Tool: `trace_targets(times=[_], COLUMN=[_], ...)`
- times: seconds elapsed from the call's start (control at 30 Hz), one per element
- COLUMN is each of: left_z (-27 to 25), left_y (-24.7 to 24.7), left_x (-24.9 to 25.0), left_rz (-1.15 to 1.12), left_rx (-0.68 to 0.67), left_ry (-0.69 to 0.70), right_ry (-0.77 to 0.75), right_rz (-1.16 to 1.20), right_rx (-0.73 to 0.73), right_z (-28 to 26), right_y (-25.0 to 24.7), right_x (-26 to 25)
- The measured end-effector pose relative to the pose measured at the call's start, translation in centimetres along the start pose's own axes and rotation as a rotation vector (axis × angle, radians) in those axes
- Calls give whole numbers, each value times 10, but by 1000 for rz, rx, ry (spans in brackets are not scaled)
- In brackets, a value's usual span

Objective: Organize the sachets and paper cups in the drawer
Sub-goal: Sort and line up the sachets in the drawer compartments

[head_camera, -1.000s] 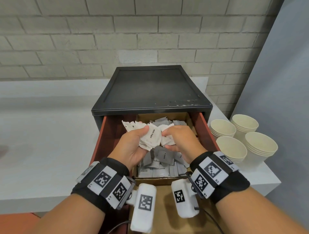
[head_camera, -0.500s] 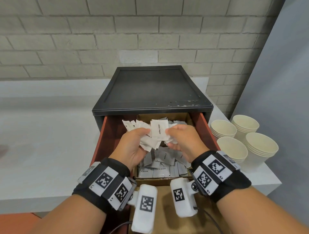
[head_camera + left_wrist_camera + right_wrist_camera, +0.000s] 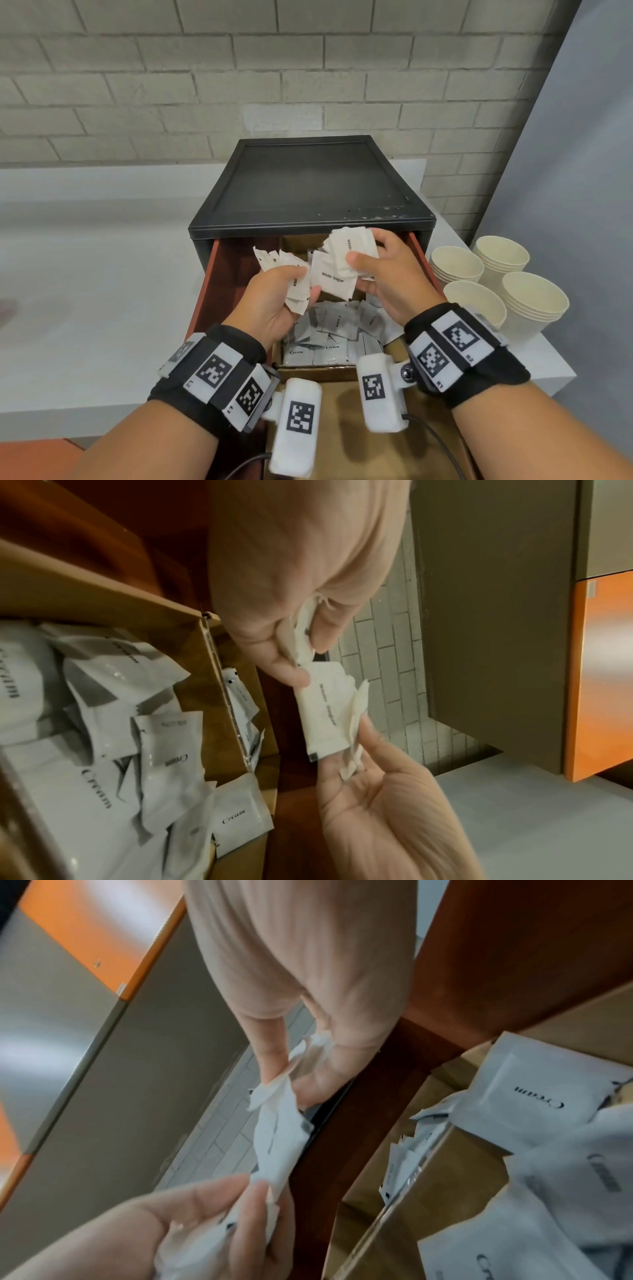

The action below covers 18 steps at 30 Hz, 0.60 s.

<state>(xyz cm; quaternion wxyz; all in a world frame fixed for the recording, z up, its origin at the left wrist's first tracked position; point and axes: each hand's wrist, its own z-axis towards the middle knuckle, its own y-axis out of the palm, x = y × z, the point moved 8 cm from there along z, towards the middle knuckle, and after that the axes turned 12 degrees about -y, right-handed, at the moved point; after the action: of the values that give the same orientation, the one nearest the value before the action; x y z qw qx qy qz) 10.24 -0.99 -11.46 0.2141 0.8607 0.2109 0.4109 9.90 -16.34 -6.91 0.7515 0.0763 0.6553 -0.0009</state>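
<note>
Crumpled white sugar sachets [image 3: 330, 279] pinched by left hand [image 3: 274, 305] and right hand [image 3: 387, 274] above drawer [image 3: 219, 270]; print reads "White Sugar".

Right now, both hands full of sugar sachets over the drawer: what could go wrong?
1. The left hand and right hand each pinch a loose fan of white sugar sachets; a slack grip could drop some into the cream sachets below, likely mixing the types.
2. The paper cups stand in stacks near the table's right edge; the right forearm could knock them off.
</note>
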Motion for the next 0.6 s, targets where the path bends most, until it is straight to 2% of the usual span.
trace_targets(times=[0.2, 0.43, 0.53, 0.6], left_z=[-5, -3, -4, -4], left_y=[6, -5, -7, -4], left_x=[-4, 1, 5, 4], left_rz=[110, 95, 122, 137], left_rx=[-39, 65, 95, 73], left_ry=[-19, 27, 54, 59], right_ry=[35, 4, 63, 127], right_rz=[48, 78, 88, -48], right_rx=[-50, 44, -104, -243], right_z=[-2, 4, 2, -5], right_y=[9, -9, 3, 18], right_x=[6, -3, 0, 10])
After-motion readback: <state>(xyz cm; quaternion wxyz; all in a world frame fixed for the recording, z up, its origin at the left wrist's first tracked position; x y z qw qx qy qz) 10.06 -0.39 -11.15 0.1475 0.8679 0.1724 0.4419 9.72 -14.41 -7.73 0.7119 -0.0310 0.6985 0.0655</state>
